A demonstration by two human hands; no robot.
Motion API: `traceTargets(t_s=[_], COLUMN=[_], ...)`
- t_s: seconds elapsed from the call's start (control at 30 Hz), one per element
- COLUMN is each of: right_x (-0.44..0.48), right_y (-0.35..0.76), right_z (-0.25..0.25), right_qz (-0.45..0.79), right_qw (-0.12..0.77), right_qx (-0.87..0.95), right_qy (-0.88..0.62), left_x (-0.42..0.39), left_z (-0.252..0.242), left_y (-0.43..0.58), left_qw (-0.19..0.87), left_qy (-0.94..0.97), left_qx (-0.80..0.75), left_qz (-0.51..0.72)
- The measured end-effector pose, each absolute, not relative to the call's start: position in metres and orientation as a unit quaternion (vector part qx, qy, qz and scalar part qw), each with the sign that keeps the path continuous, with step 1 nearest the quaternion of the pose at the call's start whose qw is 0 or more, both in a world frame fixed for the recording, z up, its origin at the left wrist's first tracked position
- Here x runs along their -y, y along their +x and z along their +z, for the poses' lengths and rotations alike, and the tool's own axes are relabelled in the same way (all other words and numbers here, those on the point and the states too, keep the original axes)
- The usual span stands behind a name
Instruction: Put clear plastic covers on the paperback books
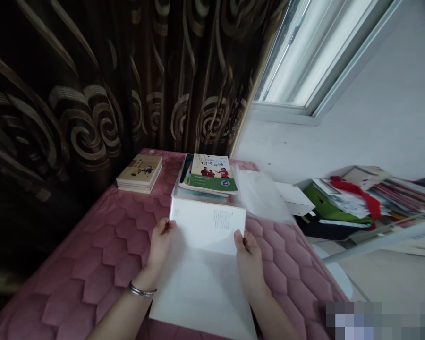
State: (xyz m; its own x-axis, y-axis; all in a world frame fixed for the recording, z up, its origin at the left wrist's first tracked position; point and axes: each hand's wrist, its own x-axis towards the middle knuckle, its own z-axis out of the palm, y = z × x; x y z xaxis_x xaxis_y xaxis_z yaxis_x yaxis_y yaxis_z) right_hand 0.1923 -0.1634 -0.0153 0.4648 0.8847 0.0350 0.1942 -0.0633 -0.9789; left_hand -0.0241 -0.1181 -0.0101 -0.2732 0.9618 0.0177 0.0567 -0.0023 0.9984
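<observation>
An open white book (207, 226) lies on a pink quilted surface (109, 250), with a clear plastic cover sheet (201, 288) spread under it toward me. My left hand (160, 245) pinches the book's left edge; a metal bracelet circles that wrist. My right hand (248, 259) grips the book's lower right corner, thumb on the page. The page carries a few lines of small print.
A green-covered book (212, 172) tops a stack just behind. A beige book stack (140, 173) sits at the left. Clear plastic sheets (260, 193) lie to the right. A dark patterned curtain (92, 85) hangs behind; a cluttered shelf of books (368, 198) stands right.
</observation>
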Motion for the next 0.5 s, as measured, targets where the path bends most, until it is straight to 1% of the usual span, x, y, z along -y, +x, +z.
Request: traceTargets(t_s=[0.17, 0.27, 0.43, 0.5], right_x=[0.1645, 0.1647, 0.1635, 0.1632], right_y=[0.1917, 0.1921, 0.1928, 0.1928], right_z=[-0.0144, -0.0151, -0.0177, -0.0182], right_qz=[0.315, 0.313, 0.301, 0.305], right_qw=[0.543, 0.544, 0.548, 0.548], right_qx=[0.410, 0.414, 0.408, 0.405], right_qy=[-0.662, -0.660, -0.666, -0.665], left_x=[0.1191, 0.1178, 0.1159, 0.1167], left_z=[-0.0116, -0.0087, -0.0035, -0.0023], left_y=[-0.0246, -0.0263, -0.0322, -0.0340], left_qw=[0.388, 0.393, 0.494, 0.518], left_qy=[0.439, 0.443, 0.438, 0.439], left_qx=[-0.593, -0.593, -0.551, -0.545], left_qz=[0.552, 0.545, 0.511, 0.492])
